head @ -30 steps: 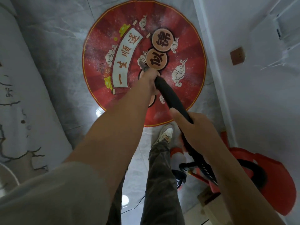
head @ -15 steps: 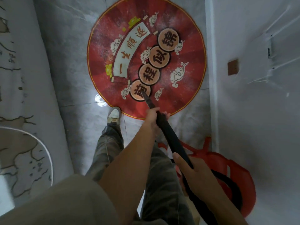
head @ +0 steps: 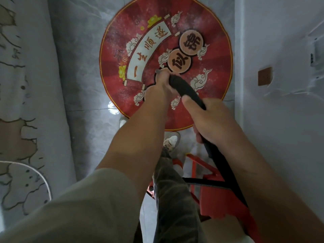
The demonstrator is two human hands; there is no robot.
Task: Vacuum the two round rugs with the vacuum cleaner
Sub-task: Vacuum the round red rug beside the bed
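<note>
Head cam: red round rug (head: 112,55) on the floor, wand (head: 185,90) on it.
Left hand (head: 161,85) grips the wand low, probably to steer its tip across the pile; right hand (head: 210,120) wraps it higher for push. Vacuum cleaner (head: 215,195) sits by the feet (head: 172,139) so the hose (head: 201,183) reaches.

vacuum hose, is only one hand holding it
No, the left hand grips the black vacuum hose near its front end and the right hand grips it further back.
</note>
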